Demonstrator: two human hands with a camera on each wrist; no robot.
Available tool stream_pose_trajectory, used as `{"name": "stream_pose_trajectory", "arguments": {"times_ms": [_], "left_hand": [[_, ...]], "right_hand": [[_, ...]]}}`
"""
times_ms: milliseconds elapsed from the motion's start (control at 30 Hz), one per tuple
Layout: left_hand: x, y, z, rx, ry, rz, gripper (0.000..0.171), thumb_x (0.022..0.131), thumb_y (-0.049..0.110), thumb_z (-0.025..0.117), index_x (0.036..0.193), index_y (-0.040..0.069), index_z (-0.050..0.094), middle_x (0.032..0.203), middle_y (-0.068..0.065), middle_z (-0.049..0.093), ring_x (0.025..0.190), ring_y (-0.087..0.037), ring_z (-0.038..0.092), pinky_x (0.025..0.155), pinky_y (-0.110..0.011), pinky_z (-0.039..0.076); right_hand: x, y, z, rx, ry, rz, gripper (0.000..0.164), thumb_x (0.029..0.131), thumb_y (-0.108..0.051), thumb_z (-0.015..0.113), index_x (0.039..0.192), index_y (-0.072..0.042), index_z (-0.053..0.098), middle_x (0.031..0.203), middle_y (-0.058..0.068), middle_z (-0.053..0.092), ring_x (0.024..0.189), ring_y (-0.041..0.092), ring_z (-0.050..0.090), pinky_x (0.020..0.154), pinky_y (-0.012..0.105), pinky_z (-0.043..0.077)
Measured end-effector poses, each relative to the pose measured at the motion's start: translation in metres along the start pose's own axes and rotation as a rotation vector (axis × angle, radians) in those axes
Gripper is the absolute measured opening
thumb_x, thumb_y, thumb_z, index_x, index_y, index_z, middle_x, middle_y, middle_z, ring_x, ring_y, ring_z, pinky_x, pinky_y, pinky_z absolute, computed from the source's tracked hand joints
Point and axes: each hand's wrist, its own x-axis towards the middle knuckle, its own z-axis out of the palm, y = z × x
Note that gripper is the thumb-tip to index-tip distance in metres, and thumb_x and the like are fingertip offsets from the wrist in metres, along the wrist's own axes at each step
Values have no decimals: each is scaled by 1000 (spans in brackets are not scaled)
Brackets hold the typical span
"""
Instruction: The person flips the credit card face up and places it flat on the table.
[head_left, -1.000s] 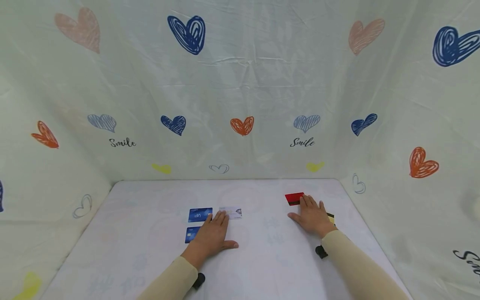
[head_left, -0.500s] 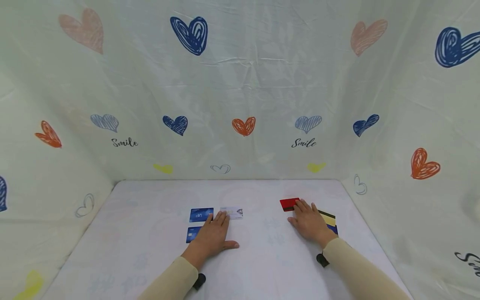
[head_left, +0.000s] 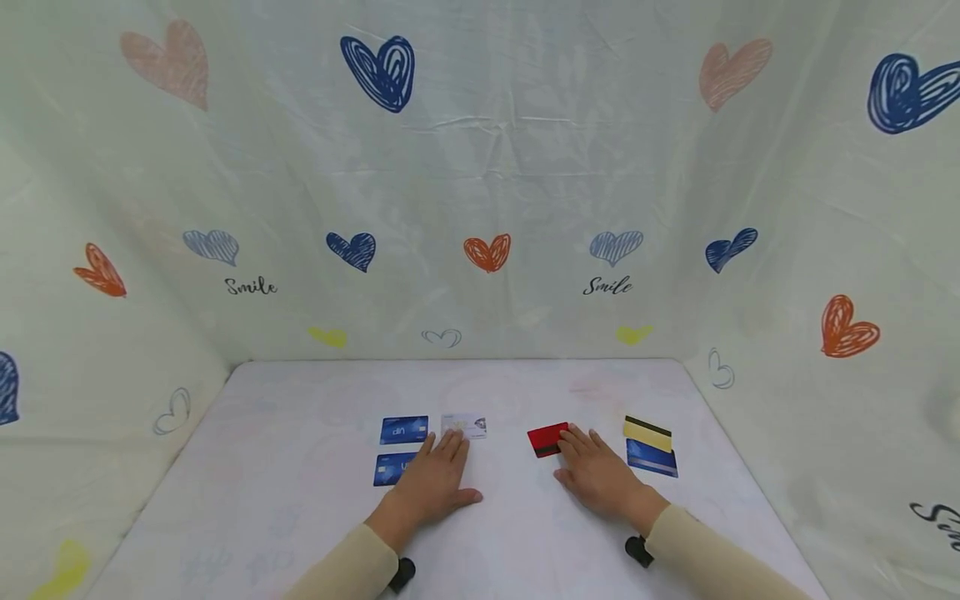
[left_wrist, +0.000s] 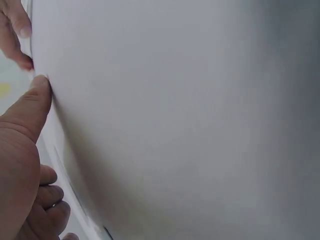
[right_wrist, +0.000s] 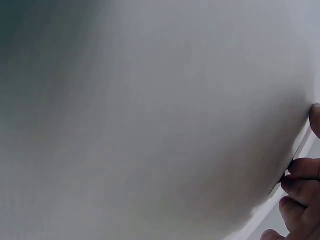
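Note:
In the head view, my left hand (head_left: pixel 429 486) lies with fingers extended, its fingertips on the lower edge of a white card (head_left: pixel 470 426). Just left of it are two blue cards, an upper one (head_left: pixel 404 430) and a lower one (head_left: pixel 390 470) partly covered by the hand. My right hand (head_left: pixel 598 477) touches the right end of a red card (head_left: pixel 545 438) with straight fingertips; the card has a dark stripe and lies flat. The left wrist view shows the left thumb (left_wrist: pixel 35 102) against the white surface, and right fingers (right_wrist: pixel 302 187) edge into the right wrist view.
A gold card (head_left: pixel 647 433) with a dark stripe lies right of my right hand, above and touching a blue card (head_left: pixel 652 458). The white table (head_left: pixel 247 467) backs onto a heart-printed curtain (head_left: pixel 480 167). A black wrist device (head_left: pixel 639 551) sits under the right sleeve.
My right hand has slid the red card left and toward me, away from the gold and blue cards, which are now uncovered. My left hand has shifted only slightly right.

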Motion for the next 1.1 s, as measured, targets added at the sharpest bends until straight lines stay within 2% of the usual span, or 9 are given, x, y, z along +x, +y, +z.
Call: {"name": "stream_pose_trajectory", "arguments": {"times_ms": [233, 500, 700, 833, 1000, 1100], "left_hand": [[-6, 21, 1, -40, -49, 77, 87, 96, 65, 64, 162, 11, 42, 170, -6, 38, 160, -26, 32, 130, -52, 22], [-13, 33, 4, -5, -105, 135, 83, 97, 66, 62, 161, 16, 45, 170, 0, 39, 160, -21, 32, 129, -49, 25], [-21, 28, 8, 1, -130, 150, 79, 98, 66, 61, 160, 18, 47, 169, 4, 41, 159, -18, 34, 128, -47, 28], [-25, 21, 5, -18, -114, 147, 71, 100, 60, 62, 157, 19, 52, 165, 4, 47, 156, -18, 38, 128, -46, 29], [-30, 13, -2, -23, -94, 137, 60, 101, 54, 63, 151, 19, 60, 159, 4, 54, 154, -19, 42, 127, -48, 31], [-30, 11, -5, 5, -45, 131, 53, 101, 51, 66, 144, 21, 66, 152, 4, 62, 150, -21, 49, 124, -49, 36]], "right_hand": [[-3, -23, 5, -47, 0, -101, 61, 106, -45, 61, 154, -8, 53, 161, 9, 51, 156, 31, 38, 125, 58, 29], [-6, -50, 8, -75, -11, -199, 62, 104, -46, 62, 156, -13, 53, 162, 5, 50, 155, 29, 39, 124, 57, 33], [-4, -59, 9, -89, -21, -248, 62, 105, -51, 60, 155, -15, 53, 161, 2, 51, 155, 28, 40, 123, 58, 33], [3, -57, 4, -73, 1, -258, 59, 103, -51, 64, 150, -17, 58, 154, 0, 57, 149, 26, 46, 122, 58, 35], [17, -53, 1, -29, 51, -217, 61, 97, -51, 74, 144, -14, 62, 142, 2, 62, 137, 25, 54, 118, 51, 44], [24, -54, 2, 13, 79, -193, 63, 93, -52, 78, 140, -13, 64, 136, 3, 64, 128, 24, 55, 110, 47, 50]]}}
